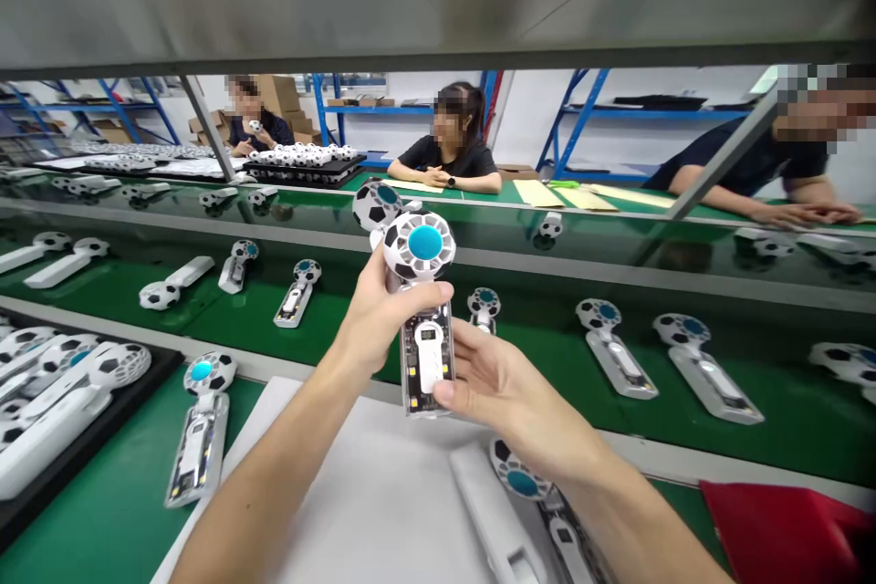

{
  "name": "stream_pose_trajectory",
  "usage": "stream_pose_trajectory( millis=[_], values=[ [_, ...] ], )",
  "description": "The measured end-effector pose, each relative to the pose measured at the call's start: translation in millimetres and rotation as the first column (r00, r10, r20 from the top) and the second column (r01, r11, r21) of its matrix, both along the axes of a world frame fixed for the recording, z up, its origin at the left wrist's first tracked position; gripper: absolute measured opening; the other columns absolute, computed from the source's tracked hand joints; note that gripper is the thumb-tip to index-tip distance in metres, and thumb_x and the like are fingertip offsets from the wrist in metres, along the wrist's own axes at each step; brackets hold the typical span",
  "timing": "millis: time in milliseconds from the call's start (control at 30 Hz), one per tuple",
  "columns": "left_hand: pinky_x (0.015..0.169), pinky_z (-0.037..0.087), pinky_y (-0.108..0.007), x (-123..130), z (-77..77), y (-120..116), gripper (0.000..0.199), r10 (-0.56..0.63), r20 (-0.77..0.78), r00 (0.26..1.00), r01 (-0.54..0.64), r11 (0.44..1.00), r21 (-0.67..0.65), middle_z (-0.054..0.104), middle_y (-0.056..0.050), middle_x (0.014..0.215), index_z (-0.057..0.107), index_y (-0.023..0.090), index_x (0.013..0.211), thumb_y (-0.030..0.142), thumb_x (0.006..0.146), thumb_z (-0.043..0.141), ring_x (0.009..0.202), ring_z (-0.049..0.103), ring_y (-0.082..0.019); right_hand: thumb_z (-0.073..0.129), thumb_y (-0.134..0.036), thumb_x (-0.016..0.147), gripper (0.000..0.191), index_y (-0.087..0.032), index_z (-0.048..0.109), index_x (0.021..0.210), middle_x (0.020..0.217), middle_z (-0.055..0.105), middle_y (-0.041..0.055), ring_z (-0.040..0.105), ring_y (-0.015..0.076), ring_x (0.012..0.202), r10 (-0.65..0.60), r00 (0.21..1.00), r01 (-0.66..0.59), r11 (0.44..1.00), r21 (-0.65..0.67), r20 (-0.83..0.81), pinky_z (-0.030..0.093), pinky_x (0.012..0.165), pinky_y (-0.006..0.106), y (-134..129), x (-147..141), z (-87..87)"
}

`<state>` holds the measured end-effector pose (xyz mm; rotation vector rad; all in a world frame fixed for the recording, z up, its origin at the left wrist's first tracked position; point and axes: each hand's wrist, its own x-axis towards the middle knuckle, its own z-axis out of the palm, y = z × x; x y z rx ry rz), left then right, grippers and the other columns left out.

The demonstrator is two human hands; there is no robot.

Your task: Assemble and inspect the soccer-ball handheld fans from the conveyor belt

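Upright in front of me is a handheld fan (pixel 419 246) with a football-pattern head, a blue centre disc and a clear handle showing a circuit board, a small display and a white strip. My left hand (pixel 373 319) grips it at the neck, thumb across the front. My right hand (pixel 503 374) is closed on the lower handle, thumb at the white strip's bottom. A second football-pattern head (pixel 375 203) shows just behind it; its handle is hidden. Below my right forearm lie another fan (pixel 520 474) and a white handle piece (pixel 489 511), on a white sheet (pixel 370 493).
A green conveyor belt (pixel 342 328) carries several similar fans. At left, a black tray (pixel 88 438) holds more, beside a single fan (pixel 198 447). Red material (pixel 780 529) lies at right. A metal beam (pixel 438 0) spans overhead. Co-workers (pixel 448 141) sit across the line.
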<state>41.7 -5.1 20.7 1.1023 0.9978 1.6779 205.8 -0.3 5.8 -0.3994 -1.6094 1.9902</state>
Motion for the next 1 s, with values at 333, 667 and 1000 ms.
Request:
stream_pose_trajectory(
  millis=[333,667,1000],
  values=[
    [0.055,0.044,-0.023,12,-0.2,-3,0.038,0.111,0.045,0.993,-0.111,0.994,0.005,0.056,0.003,0.077,0.054,0.021,0.091,0.009,0.063,0.075,0.064,0.053,-0.012,0.068,-0.019,0.089,0.042,-0.018,0.056,0.129,0.127,0.064,0.0106,0.063,0.0249,0.116,-0.063,0.996,0.055,0.993,0.105,0.068,0.053,0.101,0.041,-5,-7,-6.4],
    [0.051,0.043,-0.022,8,-0.4,-4,0.037,0.154,0.03,0.988,-0.155,0.988,0.015,0.055,0.004,0.074,0.054,0.021,0.09,0.007,0.063,0.074,0.061,0.053,-0.01,0.063,-0.021,0.094,0.042,-0.017,0.051,0.134,0.136,0.057,0.0127,0.06,0.0242,0.12,0.058,0.997,-0.063,0.993,0.096,0.048,0.053,0.102,0.041,2,-8,-8.6],
    [0.058,0.047,-0.024,0,-1.3,8,0.029,0.077,0.096,0.992,-0.08,0.996,0.036,0.061,-0.001,0.085,0.059,0.022,0.098,0.037,0.079,0.075,0.073,0.059,-0.017,0.068,-0.027,0.091,0.036,-0.02,0.057,0.124,0.117,0.068,0.0094,0.07,0.0184,0.095,-0.015,0.999,0.009,0.988,-0.152,-0.04,0.056,0.079,0.027,11,-4,-10.4]
  ],
)
